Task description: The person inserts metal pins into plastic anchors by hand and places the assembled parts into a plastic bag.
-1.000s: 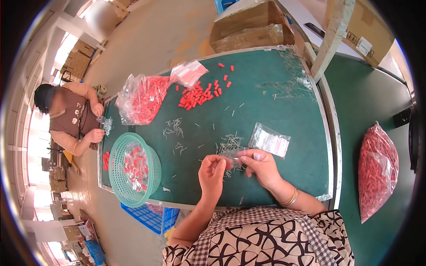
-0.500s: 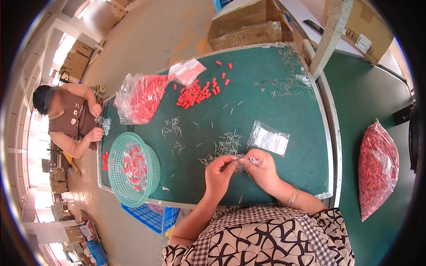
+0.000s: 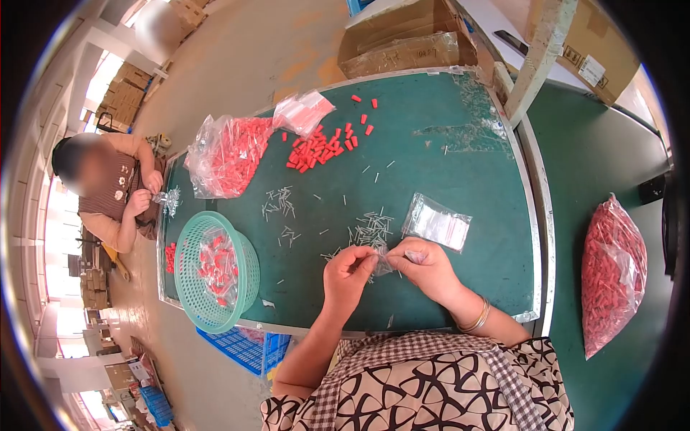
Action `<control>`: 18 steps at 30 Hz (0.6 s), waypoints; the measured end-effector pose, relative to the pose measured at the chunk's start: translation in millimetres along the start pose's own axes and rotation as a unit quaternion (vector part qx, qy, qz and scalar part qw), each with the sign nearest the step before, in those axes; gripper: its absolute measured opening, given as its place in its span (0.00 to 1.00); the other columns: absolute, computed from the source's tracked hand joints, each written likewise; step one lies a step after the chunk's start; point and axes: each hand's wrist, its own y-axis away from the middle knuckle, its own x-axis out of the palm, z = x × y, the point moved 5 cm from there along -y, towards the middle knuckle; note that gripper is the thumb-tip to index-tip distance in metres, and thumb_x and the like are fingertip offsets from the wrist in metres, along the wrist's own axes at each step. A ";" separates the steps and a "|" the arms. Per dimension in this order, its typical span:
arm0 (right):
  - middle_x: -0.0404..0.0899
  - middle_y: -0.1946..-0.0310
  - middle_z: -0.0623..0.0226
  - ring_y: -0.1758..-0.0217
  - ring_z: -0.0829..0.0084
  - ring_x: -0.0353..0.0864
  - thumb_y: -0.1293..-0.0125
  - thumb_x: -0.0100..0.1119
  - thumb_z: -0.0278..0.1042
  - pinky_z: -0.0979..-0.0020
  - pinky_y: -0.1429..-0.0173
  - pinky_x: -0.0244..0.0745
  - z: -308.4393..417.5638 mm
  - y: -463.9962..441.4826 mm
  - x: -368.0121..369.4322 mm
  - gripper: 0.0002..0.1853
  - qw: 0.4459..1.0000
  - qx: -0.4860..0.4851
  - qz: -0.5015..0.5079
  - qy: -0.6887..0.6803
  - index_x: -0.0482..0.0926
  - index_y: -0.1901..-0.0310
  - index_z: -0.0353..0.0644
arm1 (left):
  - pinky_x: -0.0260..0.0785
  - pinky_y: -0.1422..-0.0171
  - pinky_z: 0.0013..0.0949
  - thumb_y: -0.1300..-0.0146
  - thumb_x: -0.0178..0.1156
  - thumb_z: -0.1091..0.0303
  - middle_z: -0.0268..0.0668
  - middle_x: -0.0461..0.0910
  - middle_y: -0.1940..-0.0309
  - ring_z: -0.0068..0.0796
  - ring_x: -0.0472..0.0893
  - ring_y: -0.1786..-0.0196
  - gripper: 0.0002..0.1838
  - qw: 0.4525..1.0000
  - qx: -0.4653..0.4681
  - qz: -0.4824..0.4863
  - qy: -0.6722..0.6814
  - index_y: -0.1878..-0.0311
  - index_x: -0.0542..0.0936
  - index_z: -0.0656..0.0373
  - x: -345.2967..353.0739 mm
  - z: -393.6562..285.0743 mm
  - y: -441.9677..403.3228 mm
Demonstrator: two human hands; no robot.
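Note:
A small clear plastic bag (image 3: 382,264) is stretched between my two hands, low over the near side of the green table. My left hand (image 3: 346,280) pinches one side of it between thumb and fingertips. Gripping the other side is my right hand (image 3: 431,271), which has another bit of clear plastic showing among its fingers. Just beyond the hands lies a pile of small metal screws or nails (image 3: 371,228); exactly which I cannot tell. A stack of flat clear bags (image 3: 438,221) rests to the right of that pile.
Loose red plugs (image 3: 313,152) lie farther back, beside a large bag of red plugs (image 3: 233,158). A green basket (image 3: 250,269) holding filled bags stands at left. Another person (image 3: 115,187) works at the left edge. A red-filled sack (image 3: 613,280) lies on the right-hand table.
My hands have moved slightly apart and a little away from me, and the bag between them now shows more. The co-worker's hands have come closer together.

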 end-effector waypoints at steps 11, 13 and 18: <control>0.78 0.75 0.61 0.72 0.60 0.79 0.48 0.68 0.24 0.64 0.69 0.73 20.5 6.1 -2.3 0.04 0.962 -0.133 -0.105 0.213 0.82 0.69 0.39 | 0.71 0.52 0.30 0.45 0.68 0.77 0.36 0.80 0.65 0.28 0.79 0.58 0.08 0.921 0.261 -0.088 -0.275 0.62 0.81 0.63 9.4 -45.8 11.2; 0.78 0.74 0.62 0.73 0.59 0.79 0.49 0.68 0.24 0.63 0.70 0.74 22.2 8.1 1.5 0.05 0.947 -0.192 -0.107 0.237 0.81 0.70 0.40 | 0.71 0.55 0.28 0.43 0.67 0.77 0.35 0.81 0.67 0.24 0.79 0.62 0.06 0.974 0.130 -0.059 -0.178 0.62 0.81 0.64 13.4 -30.5 10.0; 0.77 0.76 0.62 0.74 0.59 0.79 0.50 0.68 0.21 0.63 0.72 0.73 22.1 8.9 5.8 0.07 0.935 -0.225 -0.088 0.259 0.80 0.70 0.41 | 0.68 0.64 0.21 0.42 0.64 0.78 0.30 0.80 0.72 0.15 0.76 0.69 0.03 0.995 0.015 -0.057 -0.076 0.64 0.81 0.65 14.4 -4.2 7.3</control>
